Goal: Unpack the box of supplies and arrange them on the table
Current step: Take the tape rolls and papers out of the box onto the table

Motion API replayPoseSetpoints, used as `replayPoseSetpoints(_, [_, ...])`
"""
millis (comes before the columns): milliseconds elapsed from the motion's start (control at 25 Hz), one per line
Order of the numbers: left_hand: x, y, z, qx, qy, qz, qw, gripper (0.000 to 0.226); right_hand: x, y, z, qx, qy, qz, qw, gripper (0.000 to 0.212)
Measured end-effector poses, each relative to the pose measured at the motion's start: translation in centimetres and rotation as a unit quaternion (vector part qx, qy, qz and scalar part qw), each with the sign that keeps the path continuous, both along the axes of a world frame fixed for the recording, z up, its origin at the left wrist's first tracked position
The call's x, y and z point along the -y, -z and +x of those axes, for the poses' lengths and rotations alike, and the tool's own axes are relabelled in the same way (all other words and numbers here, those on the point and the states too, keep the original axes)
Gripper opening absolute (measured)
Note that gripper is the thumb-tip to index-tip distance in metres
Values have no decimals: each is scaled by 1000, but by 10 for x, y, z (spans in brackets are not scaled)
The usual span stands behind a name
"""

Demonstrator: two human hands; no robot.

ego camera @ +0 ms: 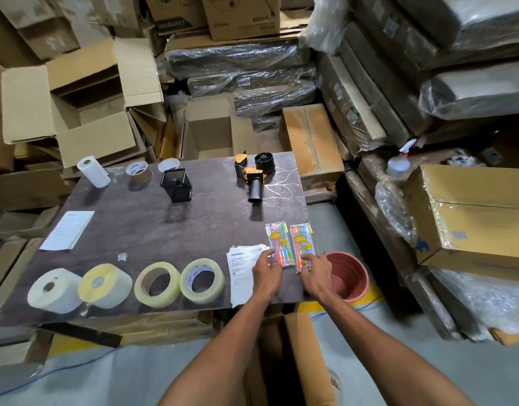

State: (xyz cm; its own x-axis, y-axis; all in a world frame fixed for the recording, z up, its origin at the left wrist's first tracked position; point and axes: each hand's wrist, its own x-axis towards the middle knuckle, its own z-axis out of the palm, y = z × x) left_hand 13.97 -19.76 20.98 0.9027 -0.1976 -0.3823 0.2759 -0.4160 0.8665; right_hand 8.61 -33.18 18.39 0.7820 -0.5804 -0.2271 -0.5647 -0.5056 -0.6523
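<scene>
Two colourful pen packs lie side by side near the right front of the dark table (152, 230). My left hand (265, 269) rests its fingers on the near end of the left pack (277, 244). My right hand (313, 273) presses its fingers on the near end of the right pack (302, 244). Both packs lie flat on the tabletop. A stack of printed papers (240, 265) sits just left of them, partly under my left hand. An open cardboard box (299, 361) stands on the floor below, between my forearms.
Along the front edge stand several tape rolls (157, 284). A pink pot (350, 276) sits at the right corner. Farther back are a tape dispenser (252, 177), a black mesh holder (177, 184), a paper roll (93, 171) and a white sheet (67, 230). Stacked cartons surround the table.
</scene>
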Motion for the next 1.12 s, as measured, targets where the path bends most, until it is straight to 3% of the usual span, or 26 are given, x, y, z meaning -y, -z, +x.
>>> replayPoseSetpoints(240, [-30,11,-24,-9,2,-19,1000,21,-39,1,-35,85,49,-33,995,35])
replayPoseSetpoints(440, [-65,28,-50,-25,18,-44,999,23,-89,13,-76,157,88,-21,983,34])
replayPoseSetpoints(880, [-156,83,-131,-141,23,0,990,19,-151,55,-165,44,85,78,992,22])
replayPoseSetpoints(1120, [-191,82,-179,-141,6,15,990,17,-157,48,-193,19,46,110,993,21])
